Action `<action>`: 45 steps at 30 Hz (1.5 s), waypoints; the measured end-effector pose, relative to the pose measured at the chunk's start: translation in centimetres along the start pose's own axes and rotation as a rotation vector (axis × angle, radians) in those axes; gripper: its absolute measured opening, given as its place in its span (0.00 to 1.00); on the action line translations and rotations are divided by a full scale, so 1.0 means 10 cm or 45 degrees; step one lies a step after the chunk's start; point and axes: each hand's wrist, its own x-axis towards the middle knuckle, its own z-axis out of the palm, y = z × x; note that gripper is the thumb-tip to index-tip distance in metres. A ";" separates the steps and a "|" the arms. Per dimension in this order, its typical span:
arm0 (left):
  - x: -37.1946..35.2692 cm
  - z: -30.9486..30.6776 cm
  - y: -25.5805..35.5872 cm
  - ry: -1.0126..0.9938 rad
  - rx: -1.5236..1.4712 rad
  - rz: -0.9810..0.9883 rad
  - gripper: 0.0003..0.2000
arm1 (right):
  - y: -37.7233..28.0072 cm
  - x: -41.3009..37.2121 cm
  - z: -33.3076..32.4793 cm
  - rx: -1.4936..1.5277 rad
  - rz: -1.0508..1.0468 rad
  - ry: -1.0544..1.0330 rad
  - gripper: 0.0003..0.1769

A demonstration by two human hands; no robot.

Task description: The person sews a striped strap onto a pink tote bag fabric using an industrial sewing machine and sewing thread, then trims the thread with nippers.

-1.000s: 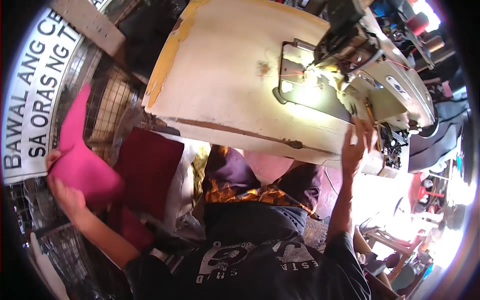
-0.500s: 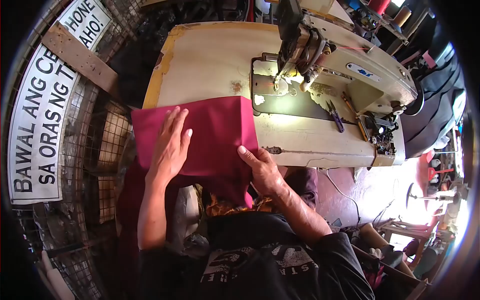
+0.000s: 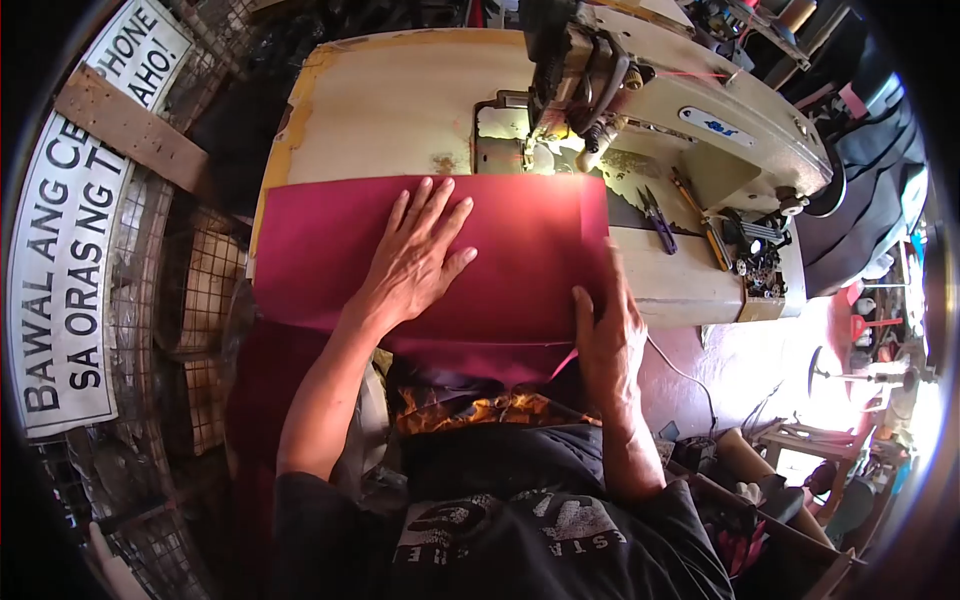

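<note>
A maroon cloth [image 3: 500,250] lies over the front of the sewing table, its upper edge just below the needle area of the sewing machine [image 3: 715,125]. My left hand [image 3: 420,255] rests flat on the cloth with its fingers spread. At the cloth's right edge is my right hand [image 3: 612,325], thumb apart from the fingers, which point up along the folded edge. The machine's lamp lights the cloth's upper right part. More of the cloth hangs over the table's front edge toward my lap.
Purple-handled snips [image 3: 660,225], an orange-handled tool [image 3: 705,222] and small metal parts [image 3: 762,260] lie right of the cloth. A lettered sign [image 3: 70,270] and a wooden board [image 3: 135,130] are at the left. Wire mesh stands beside them.
The cloth has spread out to the right, covering part of the machine's bed. Both my hands have moved right, and my right thumb has come off the cloth's face.
</note>
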 end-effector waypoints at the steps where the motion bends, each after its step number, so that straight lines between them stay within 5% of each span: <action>1: 0.07 0.04 0.00 0.008 0.012 0.003 0.29 | 0.00 0.08 -0.04 -0.143 -0.044 -0.060 0.23; 6: 0.22 0.07 -0.12 0.024 -0.003 -0.007 0.30 | 0.19 0.44 0.04 -0.366 -0.248 -0.099 0.18; 14: 0.65 0.15 -0.58 0.035 0.036 -0.076 0.30 | 0.28 1.09 0.30 -0.133 -0.395 -0.118 0.17; 45: 0.97 0.21 -0.92 -0.026 0.036 -0.050 0.31 | 0.35 1.11 0.42 -0.069 -0.542 0.041 0.13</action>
